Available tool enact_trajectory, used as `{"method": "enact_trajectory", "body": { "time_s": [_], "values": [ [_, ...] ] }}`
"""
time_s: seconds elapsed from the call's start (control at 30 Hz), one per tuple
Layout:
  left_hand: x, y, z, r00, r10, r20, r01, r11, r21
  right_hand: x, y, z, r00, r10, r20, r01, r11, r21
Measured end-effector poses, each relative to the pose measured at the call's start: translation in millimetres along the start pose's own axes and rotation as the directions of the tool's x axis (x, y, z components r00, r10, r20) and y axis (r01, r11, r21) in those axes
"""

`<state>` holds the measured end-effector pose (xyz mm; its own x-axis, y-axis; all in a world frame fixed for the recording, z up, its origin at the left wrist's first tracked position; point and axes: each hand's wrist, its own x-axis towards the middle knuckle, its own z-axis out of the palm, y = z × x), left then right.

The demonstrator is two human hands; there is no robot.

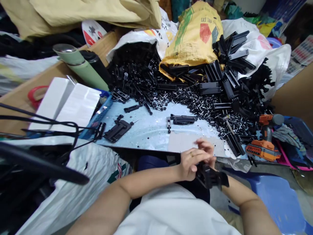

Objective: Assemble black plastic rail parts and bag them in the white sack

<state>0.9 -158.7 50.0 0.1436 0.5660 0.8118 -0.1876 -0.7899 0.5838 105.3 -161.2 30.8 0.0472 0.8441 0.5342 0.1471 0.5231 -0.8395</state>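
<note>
My left hand, with a ring on one finger, is at the table's front edge, its fingers reaching across to my right hand. Below its fingers is a dark black plastic part with projecting ends, which it seems to grip; the part covers my right wrist. My right hand is partly hidden behind the left, and its fingers are blurred. Just beyond the hands lies a folded black plastic assembly beside a small black link. A flat black plate rests farther left.
Black parts and many screws are heaped across the back, spilling from a yellow sack. An orange cordless screwdriver stands at the right. A blue basket and a green flask are left. A blue stool is below right.
</note>
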Motion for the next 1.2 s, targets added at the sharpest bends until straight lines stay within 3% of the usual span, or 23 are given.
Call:
{"method": "enact_trajectory", "body": {
  "time_s": [0.03,0.07,0.13,0.17,0.23,0.3,0.33,0.37,0.43,0.47,0.5,0.53,0.6,0.63,0.67,0.73,0.83,0.97,1.0,1.07,1.13,1.2],
  "values": [
    [-6,-13,1.1,0.998,0.050,0.027,-0.053,0.994,0.101,6,15,0,0.996,-0.036,-0.081,0.028,0.995,-0.092],
    [-12,-28,0.3,0.990,0.105,0.092,-0.122,0.970,0.211,17,29,-4,0.993,-0.090,-0.072,0.075,0.978,-0.195],
    [-18,-65,-5.8,0.966,0.066,0.251,-0.183,0.859,0.479,52,54,-29,0.988,-0.125,0.094,0.155,0.865,-0.477],
    [-18,-83,-9.9,0.932,-0.046,0.359,-0.189,0.784,0.592,73,64,-46,0.982,-0.101,0.158,0.178,0.769,-0.614],
    [-8,-118,-17.9,0.809,-0.329,0.488,-0.190,0.638,0.746,118,75,-85,0.969,0.044,0.242,0.179,0.550,-0.816],
    [11,-144,-24.5,0.684,-0.550,0.480,-0.170,0.519,0.838,157,78,-117,0.933,0.212,0.290,0.199,0.365,-0.909],
    [23,-152,-27.8,0.653,-0.605,0.454,-0.159,0.477,0.864,172,76,-127,0.915,0.263,0.305,0.214,0.325,-0.921],
    [35,-157,-31.6,0.654,-0.626,0.426,-0.145,0.448,0.882,183,74,-133,0.900,0.296,0.319,0.228,0.303,-0.925],
    [54,-159,-42.2,0.709,-0.634,0.308,-0.061,0.380,0.923,190,66,-132,0.902,0.266,0.340,0.248,0.327,-0.912],
    [60,-156,-49.4,0.737,-0.647,0.197,0.025,0.318,0.948,185,63,-127,0.914,0.207,0.347,0.253,0.376,-0.891],
    [63,-152,-57.9,0.736,-0.674,0.054,0.142,0.233,0.962,176,60,-121,0.929,0.135,0.345,0.250,0.461,-0.852],
    [64,-147,-67.1,0.695,-0.712,-0.100,0.271,0.131,0.953,162,59,-113,0.942,0.065,0.328,0.234,0.574,-0.785],
    [58,-139,-85.5,0.519,-0.793,-0.319,0.460,-0.056,0.886,126,62,-97,0.962,0.013,0.272,0.153,0.800,-0.580],
    [53,-136,-93.1,0.434,-0.830,-0.351,0.495,-0.106,0.862,106,66,-92,0.966,0.048,0.255,0.086,0.868,-0.488],
    [48,-133,-98.7,0.375,-0.862,-0.341,0.502,-0.121,0.857,87,71,-88,0.964,0.099,0.248,0.019,0.901,-0.434],
    [39,-131,-103.1,0.344,-0.898,-0.273,0.476,-0.083,0.876,55,80,-88,0.940,0.202,0.277,-0.059,0.891,-0.449],
    [32,-130,-97.4,0.396,-0.888,-0.232,0.441,-0.038,0.897,34,86,-93,0.859,0.325,0.396,0.004,0.768,-0.640],
    [28,-125,-91.5,0.470,-0.845,-0.254,0.437,-0.027,0.899,38,83,-78,0.793,0.404,0.457,0.134,0.616,-0.776],
    [25,-122,-91.6,0.490,-0.841,-0.231,0.453,0.019,0.891,41,83,-70,0.784,0.412,0.464,0.129,0.623,-0.771],
    [14,-114,-91.6,0.530,-0.841,-0.110,0.501,0.205,0.840,45,84,-52,0.773,0.434,0.462,0.033,0.700,-0.713],
    [0,-105,-89.2,0.566,-0.822,0.061,0.560,0.437,0.704,46,86,-36,0.762,0.493,0.421,-0.188,0.790,-0.584],
    [-14,-97,-84.7,0.596,-0.785,0.168,0.620,0.583,0.526,46,86,-24,0.719,0.569,0.400,-0.401,0.809,-0.430]
  ]
}}
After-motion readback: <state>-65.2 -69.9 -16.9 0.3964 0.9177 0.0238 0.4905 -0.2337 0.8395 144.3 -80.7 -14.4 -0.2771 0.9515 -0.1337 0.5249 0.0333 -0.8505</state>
